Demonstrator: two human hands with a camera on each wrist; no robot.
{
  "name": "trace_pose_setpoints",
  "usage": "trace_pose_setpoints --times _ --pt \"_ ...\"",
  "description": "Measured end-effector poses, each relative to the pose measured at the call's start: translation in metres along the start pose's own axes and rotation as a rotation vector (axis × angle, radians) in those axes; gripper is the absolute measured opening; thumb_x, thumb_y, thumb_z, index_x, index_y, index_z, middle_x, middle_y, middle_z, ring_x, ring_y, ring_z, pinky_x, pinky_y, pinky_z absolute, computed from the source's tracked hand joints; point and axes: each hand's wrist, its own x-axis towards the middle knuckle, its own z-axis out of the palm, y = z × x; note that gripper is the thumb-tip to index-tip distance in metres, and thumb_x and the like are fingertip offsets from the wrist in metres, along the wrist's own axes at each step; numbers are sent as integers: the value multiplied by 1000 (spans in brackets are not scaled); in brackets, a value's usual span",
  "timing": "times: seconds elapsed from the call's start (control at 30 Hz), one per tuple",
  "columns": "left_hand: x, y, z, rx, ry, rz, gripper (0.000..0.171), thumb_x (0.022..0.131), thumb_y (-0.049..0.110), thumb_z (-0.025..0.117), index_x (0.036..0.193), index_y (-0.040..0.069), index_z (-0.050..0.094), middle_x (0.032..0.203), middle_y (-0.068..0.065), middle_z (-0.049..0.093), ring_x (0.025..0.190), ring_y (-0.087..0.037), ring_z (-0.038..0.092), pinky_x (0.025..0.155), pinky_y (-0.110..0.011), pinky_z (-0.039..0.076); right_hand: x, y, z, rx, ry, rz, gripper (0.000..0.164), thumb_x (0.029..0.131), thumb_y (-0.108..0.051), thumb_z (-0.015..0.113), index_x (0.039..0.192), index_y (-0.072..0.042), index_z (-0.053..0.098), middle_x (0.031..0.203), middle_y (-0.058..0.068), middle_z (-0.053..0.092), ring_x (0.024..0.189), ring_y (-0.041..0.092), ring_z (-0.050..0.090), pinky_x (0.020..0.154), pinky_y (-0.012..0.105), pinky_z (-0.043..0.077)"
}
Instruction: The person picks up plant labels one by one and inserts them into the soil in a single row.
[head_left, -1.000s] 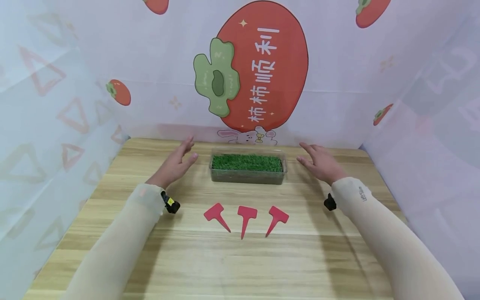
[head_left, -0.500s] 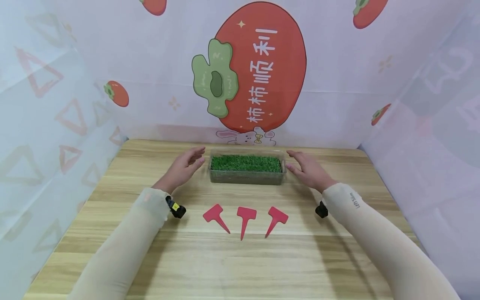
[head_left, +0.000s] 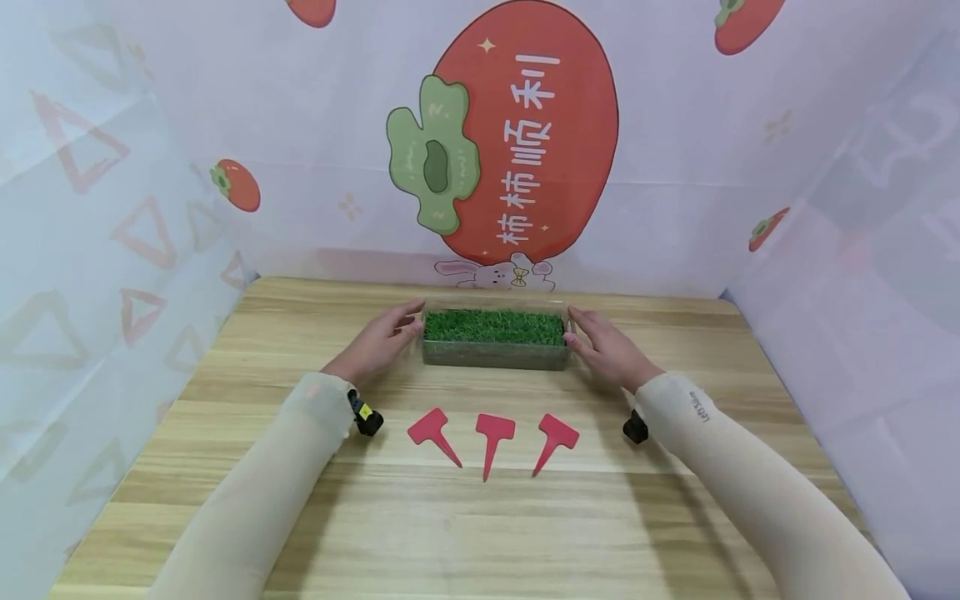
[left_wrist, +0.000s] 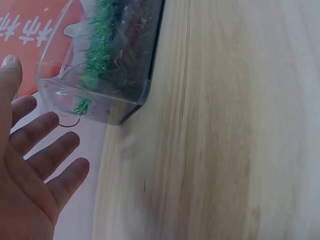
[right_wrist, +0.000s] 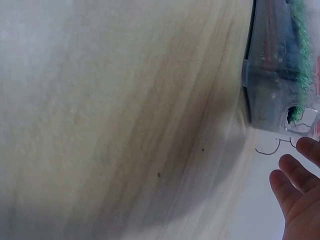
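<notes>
A clear plastic box [head_left: 495,358] stands near the back of the table, with green artificial turf [head_left: 495,327] inside over a dark layer. At its left end my left hand [head_left: 377,343] has its fingers spread; the left wrist view shows the fingertips [left_wrist: 70,172] close to the box's corner. My right hand [head_left: 611,350] is at the other end, fingertips right at the end wall, which has a handle hole. Neither hand is curled round anything. In front of the box lie three red T-shaped plant labels: left [head_left: 428,426], middle [head_left: 496,427] and right [head_left: 559,431].
The wooden table [head_left: 480,533] extends toward me in front of the labels. A printed cloth backdrop [head_left: 315,150] with a large red persimmon rises right behind the box, and pale cloth walls [head_left: 97,275] flank both sides.
Both hands have moved inward from either side toward the ends of the box, the left going right and the right going left. The box and the plant labels stay in place.
</notes>
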Motion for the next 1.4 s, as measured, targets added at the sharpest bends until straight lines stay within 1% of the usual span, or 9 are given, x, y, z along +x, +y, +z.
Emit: trace_pose_setpoints --times 0.1,0.2,0.3,0.37,0.5,0.63,0.77,1.07,1.4 --pt "2 -2 2 19 -20 0 59 105 49 44 158 29 31 162 0 33 143 -31 41 116 -53 34 -1 -1 4 21 4 22 65 108 -45 35 162 -14 17 162 18 28 149 39 27 121 57 22" --pt "4 -3 3 52 -34 10 61 103 55 41 158 30 31 162 -1 32 144 -31 39 117 -54 33 0 -5 7 48 -2 44 61 110 -37 33 162 -12 13 165 16 23 151 36 23 122 54 20" --pt "5 -2 3 77 -51 4 62 104 56 38 159 29 27 164 -2 29 146 -31 36 118 -55 31 1 -9 9 61 -1 59 60 110 -33 31 161 -8 11 165 16 22 152 35 23 123 51 20" --pt "6 -1 4 89 -64 -9 60 106 52 37 160 30 24 165 -2 27 147 -31 34 119 -56 29 2 -10 9 56 2 67 60 110 -31 30 161 -8 10 164 16 24 151 34 25 123 51 22" --pt "7 2 4 106 -92 -19 58 108 44 37 161 28 20 166 -3 23 149 -33 30 120 -56 25 1 -14 9 45 13 84 59 109 -29 30 162 -10 8 164 17 25 151 34 26 122 51 23" --pt "8 3 5 95 -98 -27 57 109 40 38 161 26 20 167 -4 21 150 -35 27 120 -57 24 1 -16 9 41 25 101 59 109 -27 29 161 -11 9 164 16 26 150 34 27 122 51 23" --pt "6 1 5 101 -87 -44 56 108 40 39 160 28 22 166 -4 22 151 -35 26 120 -58 24 3 -19 10 50 35 113 58 108 -25 28 161 -8 12 163 17 27 150 36 28 122 52 24" --pt "0 -2 6 86 -97 -15 58 109 41 38 161 22 21 166 -3 21 151 -34 26 121 -56 23 2 -23 15 57 47 119 58 107 -23 28 161 -10 12 159 20 34 146 37 34 120 53 27" --pt "-1 -5 8 71 -110 -34 56 109 38 36 161 25 18 166 -1 21 151 -29 25 122 -52 23 -3 -24 15 55 82 94 59 105 -22 29 162 -13 15 156 19 40 140 37 42 117 54 33"
